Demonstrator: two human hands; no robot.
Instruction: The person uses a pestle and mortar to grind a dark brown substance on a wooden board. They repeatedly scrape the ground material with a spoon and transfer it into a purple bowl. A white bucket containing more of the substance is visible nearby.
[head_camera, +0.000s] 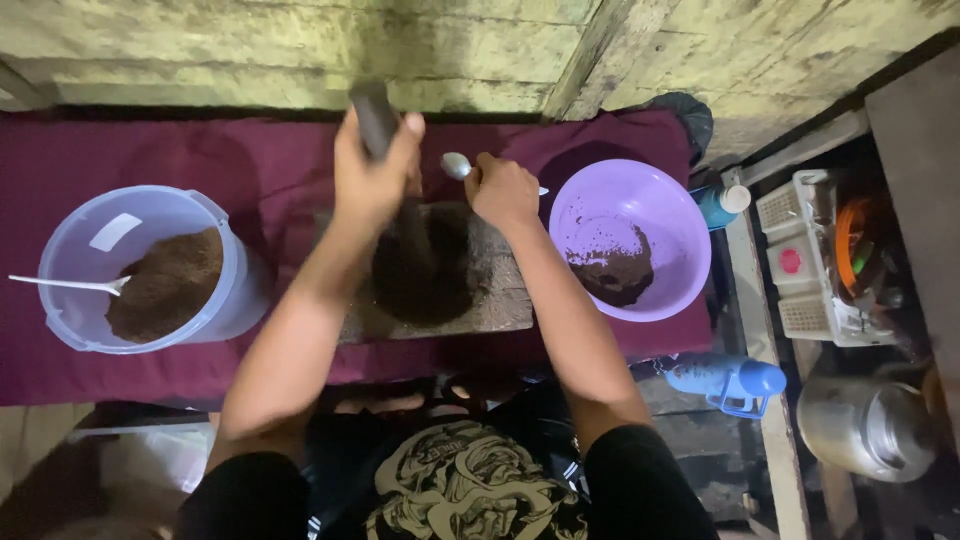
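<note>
Centre of the frame, the left hand (372, 180) is wrapped tight round a dark pestle (385, 150) standing in the stone mortar (440, 265) — its hollow packed with dark brown powder. The right hand (503, 190) grips a metal spoon (458, 165) at the mortar's upper rim. Right: a purple bowl (650, 200), powder-smeared. Left: a clear tub (140, 265) of brown grounds on maroon cloth (250, 170).

My one view, head-worn, looks steeply down from close above my forearms, facing the wall (300, 50) ahead, with the maroon cloth (150, 150) spanning the frame's middle.
</note>
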